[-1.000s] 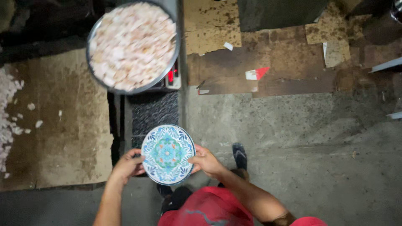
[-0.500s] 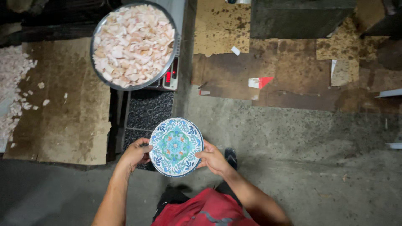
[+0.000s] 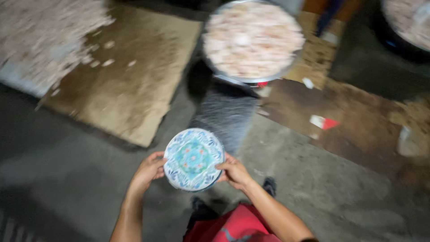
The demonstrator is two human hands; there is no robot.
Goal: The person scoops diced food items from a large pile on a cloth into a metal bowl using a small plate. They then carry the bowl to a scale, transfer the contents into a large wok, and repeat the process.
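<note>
The patterned blue plate sits between both hands at waist height above the grey floor. The left hand cups its rim, the right hand pinches the opposite edge, fingers seemingly curled close together, though blur hides detail. A big metal basin of pale pieces stands well beyond.

Big metal pan of pale pieces sitting ahead of me. Brown cardboard sheet lying on concrete floor. Pale scraps spreading far left. Second pan showing far right.
</note>
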